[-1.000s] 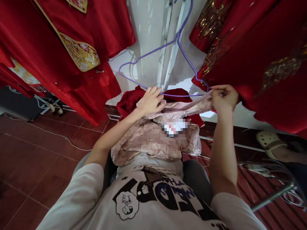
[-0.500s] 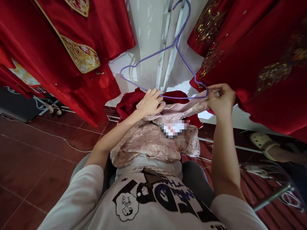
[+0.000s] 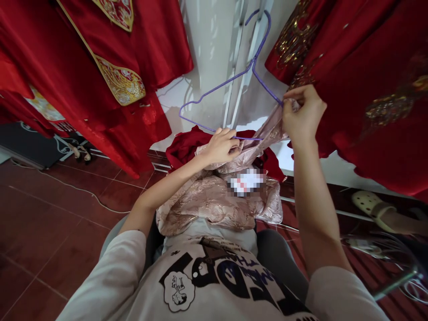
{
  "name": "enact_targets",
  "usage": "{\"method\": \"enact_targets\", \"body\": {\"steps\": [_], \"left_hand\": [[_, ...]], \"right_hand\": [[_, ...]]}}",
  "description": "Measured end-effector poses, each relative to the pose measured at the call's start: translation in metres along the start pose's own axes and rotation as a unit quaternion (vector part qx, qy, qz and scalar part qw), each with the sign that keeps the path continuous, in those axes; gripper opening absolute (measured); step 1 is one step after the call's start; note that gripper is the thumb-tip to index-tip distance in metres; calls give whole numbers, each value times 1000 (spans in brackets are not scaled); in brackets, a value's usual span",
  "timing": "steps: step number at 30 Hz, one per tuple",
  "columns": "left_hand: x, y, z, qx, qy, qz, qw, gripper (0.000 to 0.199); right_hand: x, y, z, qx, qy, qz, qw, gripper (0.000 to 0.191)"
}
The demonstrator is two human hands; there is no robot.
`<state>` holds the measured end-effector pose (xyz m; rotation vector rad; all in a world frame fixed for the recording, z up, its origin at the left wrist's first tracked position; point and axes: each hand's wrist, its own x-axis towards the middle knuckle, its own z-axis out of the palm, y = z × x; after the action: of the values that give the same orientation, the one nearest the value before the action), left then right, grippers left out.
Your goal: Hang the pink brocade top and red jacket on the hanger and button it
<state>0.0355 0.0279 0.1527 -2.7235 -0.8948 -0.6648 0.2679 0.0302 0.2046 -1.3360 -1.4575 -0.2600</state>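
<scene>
A pale pink brocade garment [image 3: 207, 200] lies bunched across my lap, with dark red cloth [image 3: 183, 147] behind it. Closed at the garment's upper edge, my left hand [image 3: 223, 146] grips the fabric, touching the lower bar of a purple hanger [image 3: 225, 84]. My right hand [image 3: 302, 109] is raised and pinches another part of the pink cloth at the hanger's right end. That end of the hanger is covered by the cloth. On the garment rests a white label or card [image 3: 247, 182], its face blurred out.
Red gowns with gold embroidery hang at the left [image 3: 123, 84] and right [image 3: 371, 67]. A pale clog [image 3: 371, 205] on someone's foot is at the right, above a metal-framed chair [image 3: 394, 281]. A cable [image 3: 76, 189] runs over the tiled floor [image 3: 36, 232].
My right hand has risen, drawing the pink cloth up over the hanger's right corner, which showed before. My left hand keeps its grip. The whole view has shifted slightly.
</scene>
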Motion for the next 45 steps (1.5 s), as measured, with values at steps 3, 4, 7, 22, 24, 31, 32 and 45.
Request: {"method": "enact_targets", "body": {"steps": [3, 4, 7, 22, 24, 31, 32, 45], "left_hand": [[5, 5, 0, -17, 0, -6, 1000, 26], [6, 5, 0, -21, 1, -10, 1000, 25], [7, 4, -3, -30, 10, -19, 999, 23], [-37, -121, -61, -26, 132, -340, 931, 9], [-36, -141, -68, -51, 86, -386, 917, 9], [-19, -166, -74, -51, 19, -433, 900, 24], [-17, -169, -74, -53, 12, -437, 898, 23], [-9, -174, -90, -79, 62, -412, 906, 26]], "right_hand": [[1, -5, 8, 14, 23, 17, 1000, 21], [-1, -6, 10, 21, 25, 32, 999, 20], [-8, -7, 11, 18, 12, 59, 998, 13], [-5, 8, 5, 30, 7, 15, 999, 23], [-4, 8, 4, 30, 8, 16, 999, 22], [-3, 12, 4, 29, -5, 14, 999, 23], [-3, 12, 3, 27, -7, 17, 999, 22], [-4, 13, 3, 13, -2, -4, 1000, 25]]}}
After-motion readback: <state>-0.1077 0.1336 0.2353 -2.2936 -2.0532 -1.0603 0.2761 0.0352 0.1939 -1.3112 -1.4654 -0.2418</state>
